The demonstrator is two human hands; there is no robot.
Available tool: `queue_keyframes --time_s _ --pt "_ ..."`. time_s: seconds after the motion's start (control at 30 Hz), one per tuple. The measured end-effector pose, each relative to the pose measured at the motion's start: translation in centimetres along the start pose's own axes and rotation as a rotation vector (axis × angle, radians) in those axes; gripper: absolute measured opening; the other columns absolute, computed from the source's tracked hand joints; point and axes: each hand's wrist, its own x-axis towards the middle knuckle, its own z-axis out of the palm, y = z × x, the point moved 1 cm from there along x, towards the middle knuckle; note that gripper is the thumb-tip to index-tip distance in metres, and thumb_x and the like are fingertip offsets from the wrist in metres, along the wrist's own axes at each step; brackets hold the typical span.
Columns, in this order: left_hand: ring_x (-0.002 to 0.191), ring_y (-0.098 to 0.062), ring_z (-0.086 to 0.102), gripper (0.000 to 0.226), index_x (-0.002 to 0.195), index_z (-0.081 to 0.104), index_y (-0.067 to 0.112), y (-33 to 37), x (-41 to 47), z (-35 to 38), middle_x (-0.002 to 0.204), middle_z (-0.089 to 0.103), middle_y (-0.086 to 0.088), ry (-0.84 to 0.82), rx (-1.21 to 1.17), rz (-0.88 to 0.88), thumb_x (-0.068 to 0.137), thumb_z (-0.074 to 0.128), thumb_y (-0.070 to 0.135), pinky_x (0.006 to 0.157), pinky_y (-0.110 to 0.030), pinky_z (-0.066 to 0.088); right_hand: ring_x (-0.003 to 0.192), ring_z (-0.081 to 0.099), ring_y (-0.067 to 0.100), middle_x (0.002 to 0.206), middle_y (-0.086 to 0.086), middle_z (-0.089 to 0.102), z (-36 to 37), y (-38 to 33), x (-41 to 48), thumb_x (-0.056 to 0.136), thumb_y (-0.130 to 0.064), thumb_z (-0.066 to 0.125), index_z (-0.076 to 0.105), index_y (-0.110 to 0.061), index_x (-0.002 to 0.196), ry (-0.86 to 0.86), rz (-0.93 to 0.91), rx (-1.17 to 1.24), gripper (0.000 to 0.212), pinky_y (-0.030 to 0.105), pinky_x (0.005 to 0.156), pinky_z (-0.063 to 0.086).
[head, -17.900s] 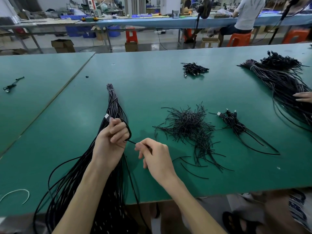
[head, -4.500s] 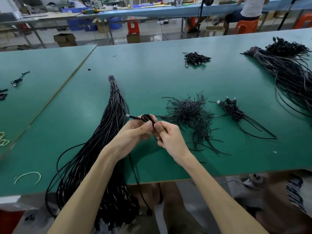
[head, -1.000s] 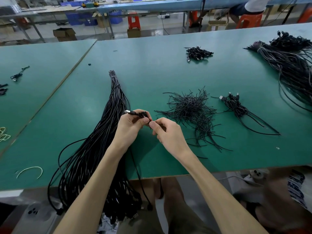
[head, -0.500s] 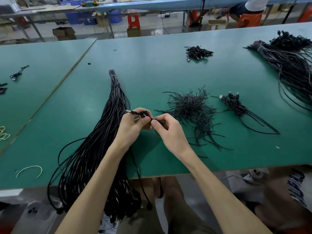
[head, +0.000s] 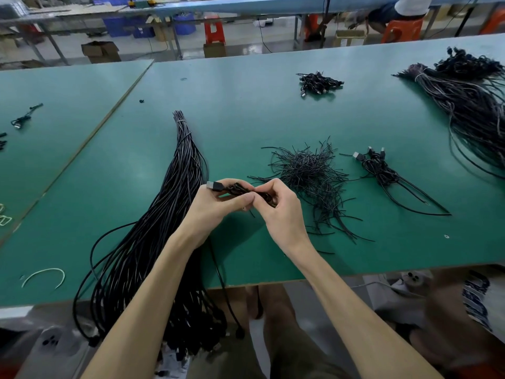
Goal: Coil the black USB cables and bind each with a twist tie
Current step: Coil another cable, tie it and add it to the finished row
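2-handed, gripping 1 coiled cable (head: 237,189) above the table's (head: 246,119) front edge. Held lengthwise left to right, plug end (head: 213,185) poking beyond the curled left hand (head: 216,207). Pinched mid-coil by the right hand (head: 280,213), likely for the binding twist.

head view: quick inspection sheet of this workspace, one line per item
surface: green table, beside a second table on the left.
job's things: coiled cable held above the table, plug pointing left; twist tie pile and small coil heap to its right.
clutter: white curved strip near the front-left edge.
hands: left hand and right hand both pinch the coiled cable.
cables: long cable bundle hangs over the front edge; second bundle far right.
surroundings: benches, orange stool, cardboard box.
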Motion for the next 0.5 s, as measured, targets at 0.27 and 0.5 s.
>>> queue_keyframes --time_s 0.27,0.5 --pt "0.085 -0.027 0.074 0.028 0.106 0.075 -0.003 -0.14 -0.05 -0.10 0.093 0.076 -0.021 0.070 -0.054 -0.015 0.079 0.079 0.001 0.080 -0.030 0.060 0.076 0.073 0.009 0.077 -0.001 0.075 0.01 -0.10 -0.04 0.096 -0.010 0.072 0.066 -0.008 0.095 0.001 -0.019 0.027 0.006 0.020 0.075 0.054" --pt "0.078 -0.026 0.075 0.012 0.095 0.075 -0.002 -0.37 -0.03 -0.11 0.084 0.077 -0.016 0.122 -0.087 -0.068 0.083 0.076 -0.001 0.075 -0.031 0.061 0.075 0.066 0.006 0.083 -0.005 0.072 0.07 0.20 0.19 0.095 -0.013 0.073 0.067 -0.015 0.091 -0.019 0.006 0.060 0.008 0.024 0.073 0.051"
